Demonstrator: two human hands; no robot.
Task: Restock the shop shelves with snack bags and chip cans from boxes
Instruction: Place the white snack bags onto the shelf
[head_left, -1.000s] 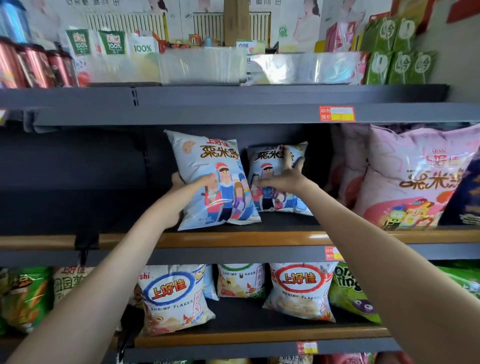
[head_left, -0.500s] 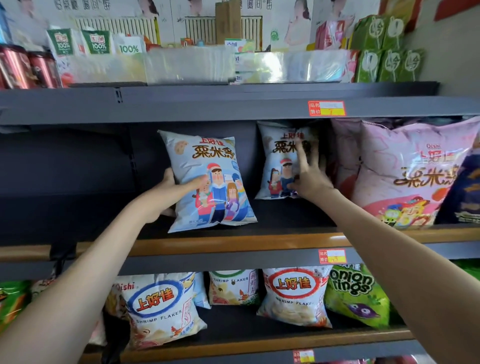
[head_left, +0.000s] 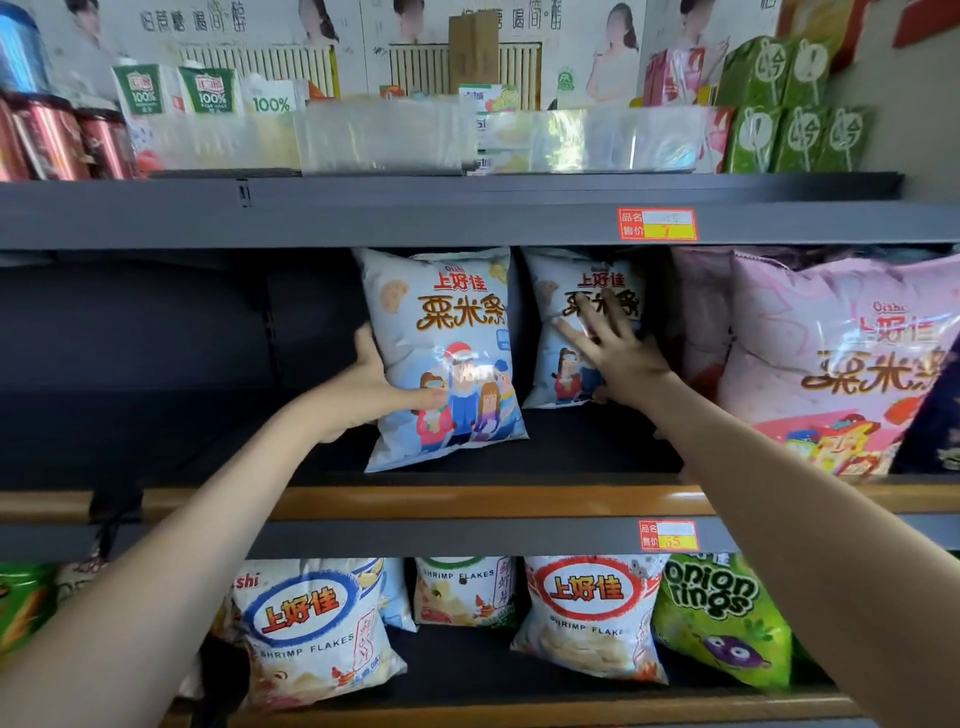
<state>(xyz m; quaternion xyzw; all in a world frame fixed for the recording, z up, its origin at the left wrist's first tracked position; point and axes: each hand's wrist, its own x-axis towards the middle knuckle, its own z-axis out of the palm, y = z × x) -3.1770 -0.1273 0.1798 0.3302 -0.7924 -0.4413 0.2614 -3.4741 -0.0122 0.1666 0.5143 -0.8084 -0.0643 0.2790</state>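
Lower shelf, nearest: white shrimp-flake snack bags (head_left: 311, 629) and a green onion-ring bag (head_left: 722, 618) stand in a row.

Middle shelf, wooden front lip (head_left: 467, 501), dark deck behind it. Both bare forearms reach over this lip.

Left hand (head_left: 363, 384) grips the front pale-blue puffed snack bag with cartoon figures (head_left: 447, 332) by its left edge. The thumb lies across the printed face and the fingers (head_left: 363, 338) wrap behind. The bag's bottom seam is on the deck. Its long axis is upright, with the top tipped slightly toward 11 o'clock.

Right hand (head_left: 618, 358) is open. Its fingers are straight and spread, pressed flat on the face of a second pale-blue bag of the same print (head_left: 545, 353). That bag stands upright, deeper in, at 2 o'clock of the front bag.

A large pink snack bag (head_left: 841, 364) stands at 3 o'clock of the rear bag, close beside it.

Judgement: step in hand is seating and squaring the two blue bags. The front bag lies at 3 o'clock of the left fingers, so that hand is the one to push it back toward 12 o'clock. Risk: it may topple forward when let go.

Top shelf, farthest: green juice cartons (head_left: 208, 93) and red cans (head_left: 52, 140).
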